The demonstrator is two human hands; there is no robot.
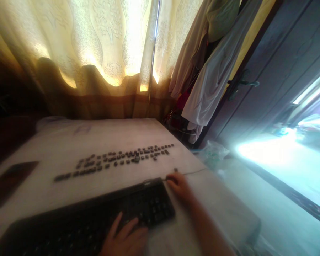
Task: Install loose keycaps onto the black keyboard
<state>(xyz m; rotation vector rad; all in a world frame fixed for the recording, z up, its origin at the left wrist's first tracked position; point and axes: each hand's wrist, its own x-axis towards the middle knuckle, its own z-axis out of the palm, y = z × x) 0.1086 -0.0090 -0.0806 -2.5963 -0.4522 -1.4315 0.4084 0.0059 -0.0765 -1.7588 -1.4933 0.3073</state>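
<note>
A black keyboard lies at a slant across the near part of the table. My left hand is over its lower right part, fingers spread and nothing visible in them. Just past the keyboard's far right corner is my right hand, its fingers curled together. A thin cable runs up to the fingers and shows on both sides of them; what they hold is hidden. One small dark keycap lies just beyond this hand. Farther back, many loose keycaps form uneven rows.
The pale-covered table ends at the right above a light floor. At the left lies a dark flat object. Curtains hang behind, with clothes beside a door. Clear plastic sits by the table's right edge.
</note>
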